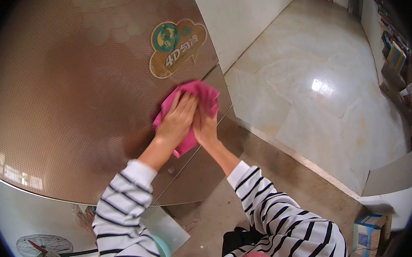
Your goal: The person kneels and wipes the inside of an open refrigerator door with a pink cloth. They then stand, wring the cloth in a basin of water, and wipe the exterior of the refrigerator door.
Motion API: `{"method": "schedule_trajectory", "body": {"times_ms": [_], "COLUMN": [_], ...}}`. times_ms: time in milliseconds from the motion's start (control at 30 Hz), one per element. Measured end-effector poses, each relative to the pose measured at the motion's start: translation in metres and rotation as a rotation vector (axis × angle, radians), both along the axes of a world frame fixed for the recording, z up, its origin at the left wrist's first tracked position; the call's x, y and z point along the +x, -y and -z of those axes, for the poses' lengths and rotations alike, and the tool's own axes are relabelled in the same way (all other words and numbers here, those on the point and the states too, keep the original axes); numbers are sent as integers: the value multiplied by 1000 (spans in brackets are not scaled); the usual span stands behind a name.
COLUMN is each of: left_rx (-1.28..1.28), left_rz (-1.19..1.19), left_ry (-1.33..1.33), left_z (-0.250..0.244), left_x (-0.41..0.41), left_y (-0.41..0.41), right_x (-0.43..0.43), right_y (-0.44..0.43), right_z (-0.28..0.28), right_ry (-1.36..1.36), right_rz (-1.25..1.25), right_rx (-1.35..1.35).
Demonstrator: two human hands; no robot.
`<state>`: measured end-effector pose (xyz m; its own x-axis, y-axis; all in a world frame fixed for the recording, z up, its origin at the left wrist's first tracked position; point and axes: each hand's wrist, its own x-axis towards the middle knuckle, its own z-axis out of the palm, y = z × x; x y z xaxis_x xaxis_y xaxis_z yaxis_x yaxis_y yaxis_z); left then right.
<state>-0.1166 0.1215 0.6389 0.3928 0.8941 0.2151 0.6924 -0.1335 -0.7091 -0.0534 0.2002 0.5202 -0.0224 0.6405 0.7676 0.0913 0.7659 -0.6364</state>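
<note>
A pink cloth [187, 140] lies bunched against the brown, dotted front of a large appliance, perhaps a refrigerator [83, 112]. My left hand [177, 118] presses on the cloth with its fingers together, over the cloth's middle. Right beside it, my right hand [205, 125] grips the cloth's right part; its fingertips are blurred and partly covered by the folds. Just above the cloth, a cloud-shaped sticker [178, 48] with writing is stuck on the panel. Below and to the right run the seams of the lower panels [181, 178].
A pale, glossy tiled floor [296, 86] lies beyond a raised threshold [301, 161] at the right. Crowded shelves [396, 58] line the far right edge. A taped box [367, 237] stands at the lower right. At the lower left are a fan [44, 247] and a light-green basin [164, 251].
</note>
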Motion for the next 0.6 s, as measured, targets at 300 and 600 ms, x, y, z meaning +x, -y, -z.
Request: {"method": "schedule_trajectory", "body": {"times_ms": [300,600], "left_rx": [-1,-15], "left_rz": [86,40], "left_ry": [48,-100], "left_z": [31,42], "left_x": [6,14], "left_y": [-42,-92], "right_x": [4,-3], "right_y": [4,-37], "right_z": [13,37], "right_ry": [-103,-208], "right_rz": [-84,-157], "right_rx": [-265,-474]}}
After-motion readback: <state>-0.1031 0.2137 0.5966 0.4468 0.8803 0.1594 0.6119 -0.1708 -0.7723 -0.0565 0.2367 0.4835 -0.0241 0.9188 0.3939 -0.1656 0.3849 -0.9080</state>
